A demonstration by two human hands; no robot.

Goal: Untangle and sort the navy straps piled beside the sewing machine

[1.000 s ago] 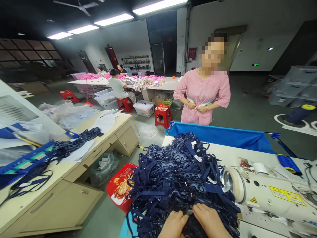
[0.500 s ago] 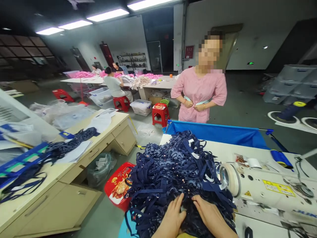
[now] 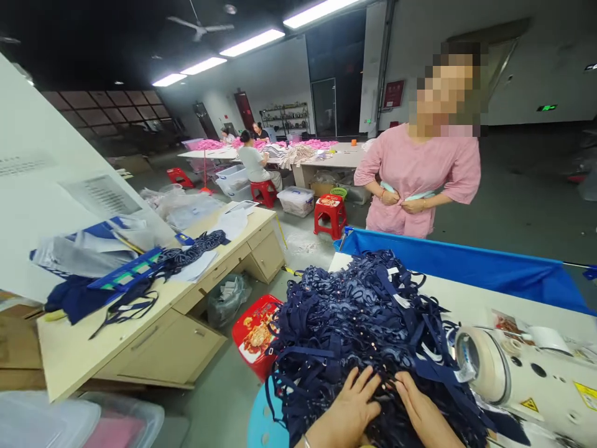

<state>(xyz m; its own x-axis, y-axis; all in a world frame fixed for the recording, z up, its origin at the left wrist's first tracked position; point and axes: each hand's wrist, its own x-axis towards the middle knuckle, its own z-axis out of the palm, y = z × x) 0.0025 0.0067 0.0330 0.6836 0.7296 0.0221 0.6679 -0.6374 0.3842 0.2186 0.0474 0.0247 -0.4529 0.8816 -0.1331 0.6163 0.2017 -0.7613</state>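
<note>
A large heap of navy strappy garments that look like bras [image 3: 345,323] lies in front of me, with thin straps, lacy parts and white tags showing. On its near side rests my left hand [image 3: 352,407], palm down with its fingers spread over the fabric. Close to its right, my right hand [image 3: 422,404] touches the same heap, fingers stretched out and tilted inward. Neither hand grips a garment that I can see. Part of the heap is hidden under my hands.
To the right is a white sewing machine [image 3: 522,373]. A blue fabric trough [image 3: 457,258] runs behind the heap, with a person in pink [image 3: 420,174] beyond it. At left stand a red stool [image 3: 256,326] and a desk [image 3: 153,348]. A turquoise stool [image 3: 263,417] sits below the heap.
The view has turned left, so the surroundings sit further right. My left hand's fingers have spread wider on the heap; both hands stay on it.
</note>
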